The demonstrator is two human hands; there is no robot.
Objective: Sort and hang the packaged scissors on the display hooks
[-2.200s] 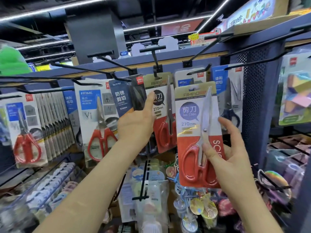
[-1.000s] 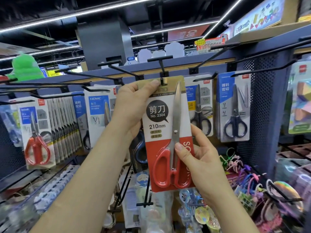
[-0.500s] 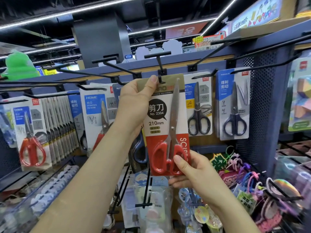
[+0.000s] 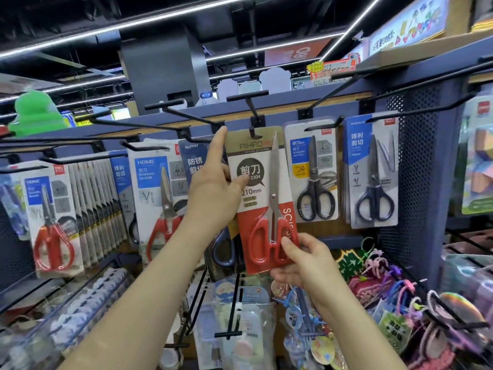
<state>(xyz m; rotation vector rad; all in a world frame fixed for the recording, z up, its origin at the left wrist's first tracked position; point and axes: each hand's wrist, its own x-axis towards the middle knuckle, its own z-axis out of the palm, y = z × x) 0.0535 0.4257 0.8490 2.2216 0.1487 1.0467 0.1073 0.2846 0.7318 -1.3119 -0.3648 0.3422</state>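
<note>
A carded pair of red-handled scissors hangs at the centre of the display, its top hole on the tip of a black hook. My left hand holds the card's left edge, thumb on the front and index finger pointing up beside the top corner. My right hand pinches the bottom right corner, thumb over the red handle. A blue-labelled pack sits partly hidden behind my left hand.
Black-handled scissors and dark blue scissors hang to the right. Red-handled HOME packs and a row of several packs hang to the left. Bare hook arms jut out above. Trinkets hang below.
The red scissors card went left and up from my right hand's side onto the centre hook. My left thumb slid from the card's top down to its middle; my right hand dropped to the bottom corner.
</note>
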